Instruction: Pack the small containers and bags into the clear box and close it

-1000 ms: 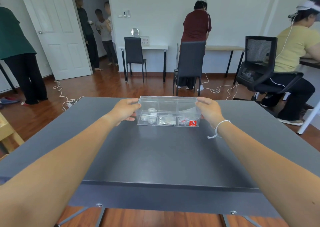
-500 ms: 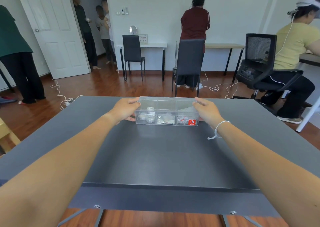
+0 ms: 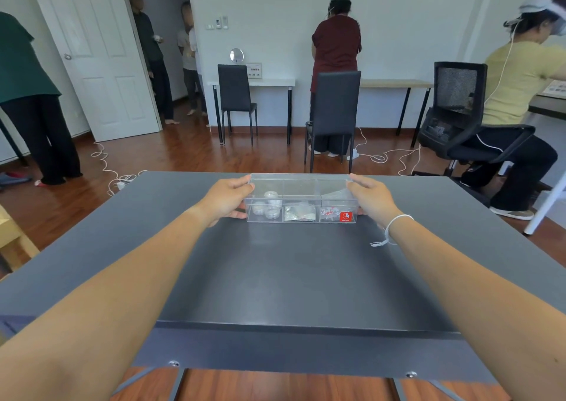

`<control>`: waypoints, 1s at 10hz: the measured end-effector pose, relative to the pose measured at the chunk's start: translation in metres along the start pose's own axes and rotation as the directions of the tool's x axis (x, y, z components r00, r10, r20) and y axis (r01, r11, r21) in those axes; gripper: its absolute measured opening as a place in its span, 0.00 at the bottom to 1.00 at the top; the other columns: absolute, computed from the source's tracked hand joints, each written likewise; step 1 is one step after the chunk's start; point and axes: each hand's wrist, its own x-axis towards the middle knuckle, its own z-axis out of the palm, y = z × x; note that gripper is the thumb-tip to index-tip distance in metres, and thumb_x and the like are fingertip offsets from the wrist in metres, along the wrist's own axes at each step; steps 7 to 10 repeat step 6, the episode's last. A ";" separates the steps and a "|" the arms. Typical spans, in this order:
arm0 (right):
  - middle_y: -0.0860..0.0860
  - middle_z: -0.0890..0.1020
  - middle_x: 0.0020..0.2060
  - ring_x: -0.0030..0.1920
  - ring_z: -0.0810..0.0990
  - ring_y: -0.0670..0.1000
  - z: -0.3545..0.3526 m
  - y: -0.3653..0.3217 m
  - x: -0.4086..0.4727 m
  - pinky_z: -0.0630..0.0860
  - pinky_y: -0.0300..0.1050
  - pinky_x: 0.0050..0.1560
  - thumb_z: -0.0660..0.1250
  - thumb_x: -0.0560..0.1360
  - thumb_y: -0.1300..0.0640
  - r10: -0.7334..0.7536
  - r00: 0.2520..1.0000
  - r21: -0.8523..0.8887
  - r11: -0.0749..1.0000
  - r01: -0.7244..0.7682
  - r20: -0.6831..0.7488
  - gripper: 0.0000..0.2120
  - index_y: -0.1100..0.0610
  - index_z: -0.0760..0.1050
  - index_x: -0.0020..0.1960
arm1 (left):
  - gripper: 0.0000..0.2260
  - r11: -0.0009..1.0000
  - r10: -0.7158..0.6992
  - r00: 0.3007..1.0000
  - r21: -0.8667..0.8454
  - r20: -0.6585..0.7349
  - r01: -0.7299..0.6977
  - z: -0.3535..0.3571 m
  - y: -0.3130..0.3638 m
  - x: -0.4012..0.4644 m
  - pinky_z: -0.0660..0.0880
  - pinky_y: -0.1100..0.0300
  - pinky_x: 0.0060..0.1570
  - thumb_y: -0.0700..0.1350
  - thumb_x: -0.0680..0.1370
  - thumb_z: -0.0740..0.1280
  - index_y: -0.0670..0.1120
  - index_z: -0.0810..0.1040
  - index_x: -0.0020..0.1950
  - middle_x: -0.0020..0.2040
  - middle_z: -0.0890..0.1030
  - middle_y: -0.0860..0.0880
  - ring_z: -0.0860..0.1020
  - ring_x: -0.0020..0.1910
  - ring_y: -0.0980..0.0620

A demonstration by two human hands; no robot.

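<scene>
A clear plastic box (image 3: pixel 301 186) with three compartments stands on the dark grey table (image 3: pixel 275 278), toward its far edge. Its clear lid lies flat on top. Small round white containers (image 3: pixel 267 206) fill the left compartment, a silvery bag (image 3: pixel 298 214) lies in the middle one, and a bag with red bits (image 3: pixel 329 212) is in the right one beside a red sticker (image 3: pixel 346 216). My left hand (image 3: pixel 228 198) grips the box's left end. My right hand (image 3: pixel 369 197) grips its right end.
Two black chairs (image 3: pixel 333 109) and an office chair (image 3: pixel 459 119) stand beyond the table. Several people stand or sit around the room. White cables (image 3: pixel 107 168) trail over the wooden floor. A wooden piece (image 3: pixel 12 238) sits at the left edge.
Both hands stay on the box ends. The box appears to sit slightly nearer the table's far edge, and the head camera has tilted a little.
</scene>
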 end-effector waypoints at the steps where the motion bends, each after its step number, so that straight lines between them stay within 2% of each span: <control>1: 0.52 0.73 0.69 0.67 0.72 0.57 -0.001 -0.001 -0.001 0.71 0.58 0.67 0.60 0.78 0.54 -0.004 1.000 -0.001 1.000 0.004 -0.004 0.19 0.53 0.70 0.69 | 0.21 1.000 0.005 1.000 0.007 -0.006 -0.005 0.001 0.000 -0.001 0.77 0.57 0.43 0.47 0.78 0.61 0.49 0.65 0.72 0.62 0.76 0.48 0.78 0.42 0.49; 2: 0.53 0.73 0.69 0.67 0.72 0.57 -0.001 -0.002 -0.002 0.71 0.58 0.67 0.60 0.78 0.54 -0.005 1.000 -0.009 1.000 0.005 -0.002 0.19 0.53 0.69 0.69 | 0.21 1.000 0.011 1.000 0.014 -0.013 -0.011 0.001 0.000 -0.002 0.78 0.57 0.44 0.48 0.78 0.61 0.49 0.65 0.71 0.60 0.77 0.48 0.78 0.42 0.50; 4: 0.53 0.76 0.65 0.63 0.75 0.57 0.000 -0.001 -0.007 0.74 0.56 0.64 0.57 0.79 0.49 -0.010 0.999 -0.021 1.000 0.009 -0.040 0.19 0.53 0.72 0.67 | 0.20 0.997 0.065 0.996 0.038 -0.063 -0.063 0.003 -0.006 -0.001 0.78 0.63 0.36 0.52 0.78 0.60 0.49 0.69 0.69 0.55 0.79 0.50 0.79 0.39 0.54; 5: 0.55 0.81 0.57 0.57 0.79 0.57 -0.004 0.004 -0.012 0.76 0.53 0.60 0.53 0.79 0.48 -0.065 0.996 -0.057 0.996 0.062 -0.065 0.19 0.56 0.77 0.59 | 0.19 0.995 0.095 0.987 0.035 -0.133 -0.091 0.003 -0.015 0.001 0.78 0.61 0.40 0.54 0.78 0.57 0.48 0.74 0.65 0.50 0.81 0.51 0.80 0.44 0.51; 6: 0.58 0.82 0.55 0.54 0.77 0.58 -0.012 0.010 -0.021 0.70 0.44 0.54 0.52 0.80 0.50 -0.160 0.972 -0.253 0.961 0.114 -0.170 0.20 0.60 0.78 0.55 | 0.20 0.961 0.198 0.934 0.245 -0.297 -0.126 -0.003 -0.024 -0.005 0.72 0.57 0.60 0.53 0.80 0.54 0.45 0.74 0.65 0.59 0.80 0.47 0.76 0.60 0.46; 10: 0.58 0.82 0.55 0.54 0.77 0.58 -0.012 0.010 -0.021 0.70 0.44 0.54 0.52 0.80 0.50 -0.160 0.972 -0.253 0.961 0.114 -0.170 0.20 0.60 0.78 0.55 | 0.20 0.961 0.198 0.934 0.245 -0.297 -0.126 -0.003 -0.024 -0.005 0.72 0.57 0.60 0.53 0.80 0.54 0.45 0.74 0.65 0.59 0.80 0.47 0.76 0.60 0.46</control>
